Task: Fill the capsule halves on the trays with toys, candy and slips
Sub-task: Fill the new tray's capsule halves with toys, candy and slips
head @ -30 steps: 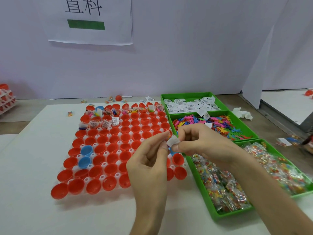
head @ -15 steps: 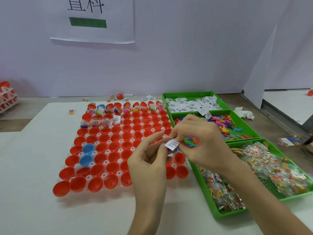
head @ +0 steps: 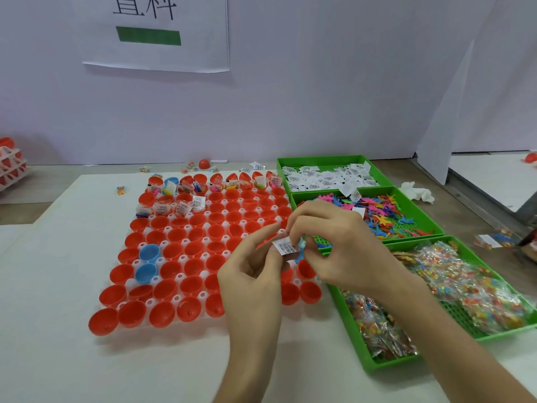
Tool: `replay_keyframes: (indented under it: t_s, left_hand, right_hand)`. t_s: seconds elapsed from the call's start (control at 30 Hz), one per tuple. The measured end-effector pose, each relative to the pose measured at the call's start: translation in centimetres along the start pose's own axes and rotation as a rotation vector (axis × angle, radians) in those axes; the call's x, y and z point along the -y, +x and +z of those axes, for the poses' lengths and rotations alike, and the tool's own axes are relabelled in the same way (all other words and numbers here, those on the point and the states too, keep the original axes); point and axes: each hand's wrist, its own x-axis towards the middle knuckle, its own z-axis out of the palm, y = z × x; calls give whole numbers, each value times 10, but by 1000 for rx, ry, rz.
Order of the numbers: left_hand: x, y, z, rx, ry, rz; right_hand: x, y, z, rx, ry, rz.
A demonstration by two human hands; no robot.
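The small white paper slip with black print (head: pixel 286 247) is up in the air between the two hands, over the near right part of the tray. The left hand (head: pixel 252 271) pinches its left edge with thumb and finger. The right hand (head: pixel 345 245) curls over it and pinches the right edge. Something blue peeks out under the right hand, and I cannot tell what it is.

The slip looks very thin and light. It will bend and fold with no effort, and I think it could tear if both hands pull hard. A puff of air could carry it off. It is best to hold it by an edge with two fingertips, gently. It may need folding small to sit deep in a cup.

Under the hands are the round red plastic capsule halves (head: pixel 171 251) in the white plastic tray (head: pixel 182 258). Two blue plastic halves (head: pixel 149 253) sit among them. Only the filled halves (head: pixel 181 206) at the far end have things in them, so many cups are left to do.

To the right stand green plastic bins (head: pixel 389 362). They hold a pile of white slips (head: pixel 328 180), bright little plastic toys (head: pixel 383 212) and clear bags of candy (head: pixel 470 280). It all rests on a white table (head: pixel 58 286).
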Motion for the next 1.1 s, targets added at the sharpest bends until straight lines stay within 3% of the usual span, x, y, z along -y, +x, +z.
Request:
replay_keyframes:
  t_s: [0.4, 0.87, 1.1]
  left_hand:
    - [0, 1, 0, 27, -2, 34]
    - [-1, 0, 0, 21, 25, 32]
    - [-4, 0, 0, 15, -72, 4]
  right_hand:
    - [-2, 2, 4, -68, 309, 198]
    - [-2, 2, -5, 5, 358, 265]
    - [-1, 0, -8, 19, 510, 357]
